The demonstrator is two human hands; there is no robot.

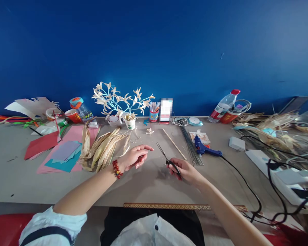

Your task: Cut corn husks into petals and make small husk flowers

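My right hand (183, 171) is closed round the black handles of a pair of scissors (166, 159), whose thin blades point up and to the left. To the left, my left hand (135, 157) hovers over the table with its fingers apart and nothing visible in them. Dried corn husks (104, 150) lie just left of that hand. Behind the hands, a white cup (129, 122) bears pale husk flowers (113, 99) on light blue stems. A small loose flower (149, 131) and a thin stick (174, 144) rest on the table.
Coloured paper (66, 153) lies at the left. A blue glue gun (207, 150) sits right of a bundle of wires (191, 147). Farther right are a power strip (272, 174) with black cables and a tilted bottle (223, 106). A pen cup (154, 115) stands near the blue wall.
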